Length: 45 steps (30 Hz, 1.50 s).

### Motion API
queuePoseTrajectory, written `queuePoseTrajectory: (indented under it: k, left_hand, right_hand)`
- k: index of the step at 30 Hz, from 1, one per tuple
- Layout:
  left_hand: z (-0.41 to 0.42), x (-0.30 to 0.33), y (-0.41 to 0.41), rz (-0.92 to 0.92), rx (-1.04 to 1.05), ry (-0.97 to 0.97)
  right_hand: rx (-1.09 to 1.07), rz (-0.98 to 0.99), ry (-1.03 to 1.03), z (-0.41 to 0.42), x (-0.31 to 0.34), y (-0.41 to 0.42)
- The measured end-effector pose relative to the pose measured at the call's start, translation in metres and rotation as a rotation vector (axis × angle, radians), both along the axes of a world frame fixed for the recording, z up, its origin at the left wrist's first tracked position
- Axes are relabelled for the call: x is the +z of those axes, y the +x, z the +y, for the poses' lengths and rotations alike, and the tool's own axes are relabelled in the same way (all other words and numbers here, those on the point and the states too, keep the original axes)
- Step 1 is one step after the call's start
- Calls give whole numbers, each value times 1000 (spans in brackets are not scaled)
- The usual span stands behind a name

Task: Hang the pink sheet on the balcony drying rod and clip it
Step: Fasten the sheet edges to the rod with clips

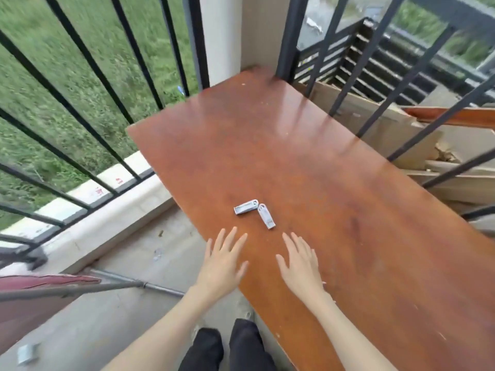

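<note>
Two grey metal clips (254, 213) lie touching at one end on a reddish-brown wooden tabletop (308, 170). My left hand (223, 263) hovers flat and empty just below the clips, fingers spread, at the table's left edge. My right hand (301, 266) is also open and empty, over the table a little to the right of the clips. The pink sheet (40, 298) hangs over a grey metal drying rod (112, 286) at the lower left, with one clip (26, 353) on its lower part.
Black balcony railings (88, 84) run along the left and back, above a concrete ledge (112, 218), with grass far below. Cardboard and wooden boards (442, 156) are stacked beyond the right railing. My dark trouser legs (227, 349) stand on the concrete floor.
</note>
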<state>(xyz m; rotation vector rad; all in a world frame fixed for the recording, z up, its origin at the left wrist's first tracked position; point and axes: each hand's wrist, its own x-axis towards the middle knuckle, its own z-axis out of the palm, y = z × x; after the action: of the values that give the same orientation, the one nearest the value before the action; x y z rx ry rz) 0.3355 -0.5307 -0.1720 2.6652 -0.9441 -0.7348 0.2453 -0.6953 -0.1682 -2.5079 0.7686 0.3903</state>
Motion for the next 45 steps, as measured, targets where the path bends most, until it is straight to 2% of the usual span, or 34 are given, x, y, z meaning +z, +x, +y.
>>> queuePoseTrajectory:
  k: [3, 7, 14, 16, 19, 21, 28, 32, 36, 38, 41, 45]
  left_hand:
    - [-27, -19, 6, 2, 23, 18]
    - [-55, -42, 42, -119, 121, -46]
    - [-64, -69, 71, -71, 205, -301]
    - [-59, -66, 71, -68, 302, -352]
    - [-47, -48, 77, -70, 422, -402]
    - [-33, -27, 83, -76, 487, -464]
    - [63, 80, 95, -237, 648, -672]
    - [137, 133, 96, -337, 707, -780]
    - [208, 163, 87, -494, 771, -755]
    - [238, 175, 81, -551, 836, -739]
    - [278, 195, 72, -646, 877, -683]
    - [314, 216, 59, -752, 944, -638]
  right_hand:
    - [-22, 1, 15, -14, -19, 3]
    - [-3, -112, 26, -26, -39, 47]
    - [-17, -201, -64, -23, -67, 95]
    - [-75, -218, 24, -24, -63, 96]
    - [-283, -233, 325, -25, -37, 105]
    - [-303, -282, 477, -17, -12, 118]
    - [-163, -313, 1096, 63, 77, 184]
    - [44, -259, 1230, 142, 126, 215]
    - [210, -135, 1458, 223, 165, 235]
    - [335, -122, 1405, 257, 180, 239]
    - [542, -173, 1187, 299, 199, 242]
    - [808, -174, 1073, 338, 223, 250]
